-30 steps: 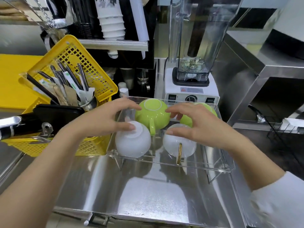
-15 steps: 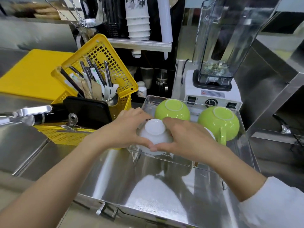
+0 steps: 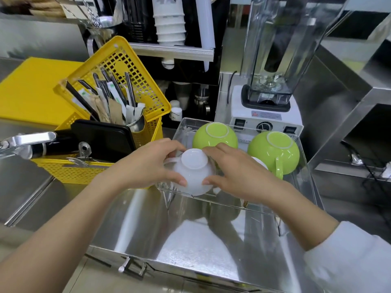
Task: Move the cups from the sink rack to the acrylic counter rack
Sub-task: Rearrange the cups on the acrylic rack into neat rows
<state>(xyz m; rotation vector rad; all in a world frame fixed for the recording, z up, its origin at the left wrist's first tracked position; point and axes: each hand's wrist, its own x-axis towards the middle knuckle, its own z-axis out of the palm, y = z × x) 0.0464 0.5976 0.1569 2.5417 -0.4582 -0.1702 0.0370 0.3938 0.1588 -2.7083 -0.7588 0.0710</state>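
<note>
Both hands cup one inverted white cup (image 3: pixel 193 172) at the near-left corner of the acrylic rack (image 3: pixel 304 166) — left hand (image 3: pixel 148 166) and right hand (image 3: pixel 237 172) curled partly closed around its sides, likely to steady it rim-down for draining. Two green cups (image 3: pixel 215 134) sit farther back. The blender (image 3: pixel 266 119) label is unreadable.

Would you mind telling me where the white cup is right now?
In the head view, the white cup sits upside down at the clear rack's front left, cupped between the left hand and right hand.
</note>
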